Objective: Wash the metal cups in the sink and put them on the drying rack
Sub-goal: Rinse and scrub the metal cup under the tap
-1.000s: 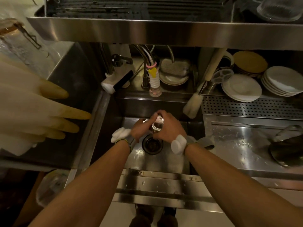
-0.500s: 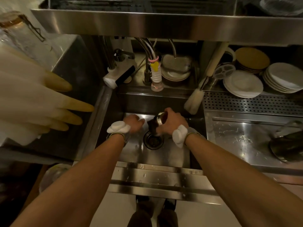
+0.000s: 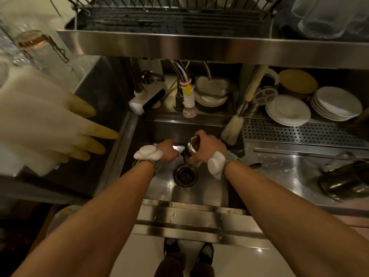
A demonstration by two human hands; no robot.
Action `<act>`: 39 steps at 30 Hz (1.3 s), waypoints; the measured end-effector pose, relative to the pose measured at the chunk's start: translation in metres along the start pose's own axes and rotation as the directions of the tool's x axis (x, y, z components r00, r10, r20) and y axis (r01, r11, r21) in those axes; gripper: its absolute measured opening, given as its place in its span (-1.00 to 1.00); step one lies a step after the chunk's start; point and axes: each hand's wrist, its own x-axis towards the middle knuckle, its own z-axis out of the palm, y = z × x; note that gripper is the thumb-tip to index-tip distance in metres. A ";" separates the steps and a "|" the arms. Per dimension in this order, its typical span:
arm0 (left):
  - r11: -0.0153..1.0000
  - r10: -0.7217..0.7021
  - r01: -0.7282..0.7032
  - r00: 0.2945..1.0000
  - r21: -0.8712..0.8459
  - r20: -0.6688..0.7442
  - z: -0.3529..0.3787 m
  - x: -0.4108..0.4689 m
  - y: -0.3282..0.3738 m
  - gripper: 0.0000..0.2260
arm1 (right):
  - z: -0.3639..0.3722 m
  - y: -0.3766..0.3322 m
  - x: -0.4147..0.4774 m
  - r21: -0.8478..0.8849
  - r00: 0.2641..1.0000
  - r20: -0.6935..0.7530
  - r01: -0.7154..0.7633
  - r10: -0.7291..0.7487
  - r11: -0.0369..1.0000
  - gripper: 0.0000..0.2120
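My right hand [image 3: 207, 146] grips a small metal cup [image 3: 191, 147], tilted with its mouth toward the left, just above the drain [image 3: 185, 174] of the steel sink [image 3: 159, 188]. My left hand [image 3: 168, 150] hovers to the left of the cup with its fingers curled and nothing seen in it. The wire drying rack [image 3: 175, 19] stands on the steel shelf overhead, at the top of the view. A second metal cup [image 3: 345, 180] lies on its side on the right draining board.
The tap [image 3: 188, 96] and a white sprayer head [image 3: 145, 100] sit behind the sink. A bottle brush [image 3: 232, 129] leans at the sink's right corner. Stacked white plates [image 3: 289, 110] fill the right back. Rubber gloves [image 3: 50, 120] hang at the left. Glass jars [image 3: 323, 15] stand top right.
My left hand let go of the cup and moved left. The right hand tipped the cup over the drain. The view tilted upward, revealing the drying rack.
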 end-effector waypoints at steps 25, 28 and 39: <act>0.954 0.214 -0.211 0.977 0.212 0.010 -0.021 -0.079 0.044 -0.28 | -0.057 0.000 -0.053 -0.027 0.981 -0.177 0.080 -0.083 0.996 -0.15; 0.952 0.252 -0.254 0.967 0.170 0.031 -0.011 -0.078 0.053 -0.21 | -0.065 -0.005 -0.059 0.115 0.977 -0.212 0.053 -0.027 0.992 -0.05; 0.952 0.281 -0.295 0.949 -0.086 -0.140 0.001 -0.082 0.071 -0.31 | -0.073 -0.003 -0.054 0.178 0.966 -0.259 0.047 0.001 0.983 -0.30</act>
